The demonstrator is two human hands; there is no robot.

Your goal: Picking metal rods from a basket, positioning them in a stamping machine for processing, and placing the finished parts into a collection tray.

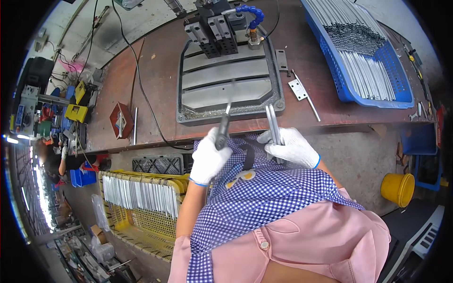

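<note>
My left hand (208, 157), in a white knit glove, grips a dark-handled tool (222, 131) whose thin metal shaft points up over the front edge of the grey slotted machine table (226, 75). My right hand (292, 147), also gloved, holds a few thin grey metal rods (272, 123) upright, their tops just over the machine table's front right corner. Both hands are close in front of my checked apron.
A blue basket (363, 61) full of metal rods lies on the rusty bench at the right. A yellow crate (141, 207) with rods stands on the floor at the left. A fixture block (212, 33) with a blue coolant hose sits at the back. A yellow bucket (398, 188) stands at right.
</note>
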